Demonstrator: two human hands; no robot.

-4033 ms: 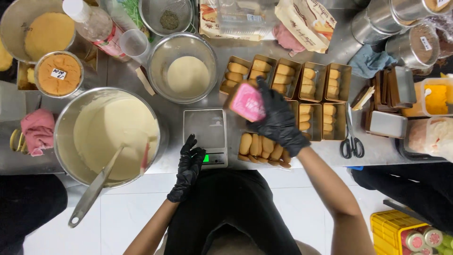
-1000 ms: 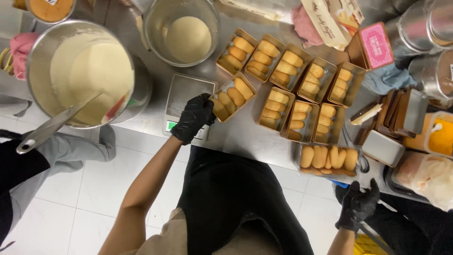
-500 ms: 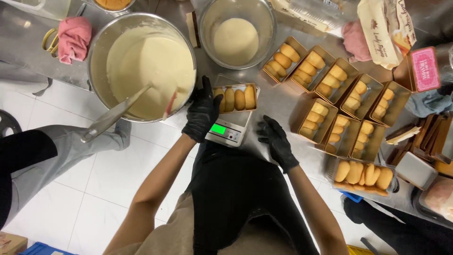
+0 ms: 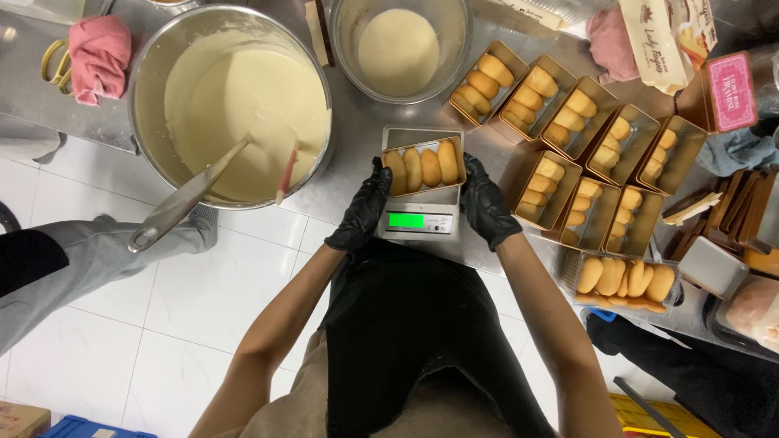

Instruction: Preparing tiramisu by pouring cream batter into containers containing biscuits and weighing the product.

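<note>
Both my hands wear black gloves. My left hand (image 4: 361, 208) touches the left end of a small gold tin (image 4: 424, 167) that holds several sponge fingers. My right hand (image 4: 487, 204) touches the tin's right end. The tin rests on a small digital scale (image 4: 417, 217) with a lit green display, near the steel counter's front edge. Left of the scale stands a big steel bowl of pale cream (image 4: 231, 101) with a ladle (image 4: 188, 197) and a red-handled spatula (image 4: 286, 175) in it.
A smaller bowl of cream (image 4: 399, 45) stands behind the scale. Several gold tins of sponge fingers (image 4: 568, 138) lie to the right, and an open tray of them (image 4: 625, 278) at the counter edge. A pink cloth (image 4: 99, 55) lies far left. Another person's grey-trousered leg (image 4: 73, 259) is at left.
My right hand has come up from below the counter to the tin's right end. Both hands now sit on the tin on the scale. The view has shifted slightly.
</note>
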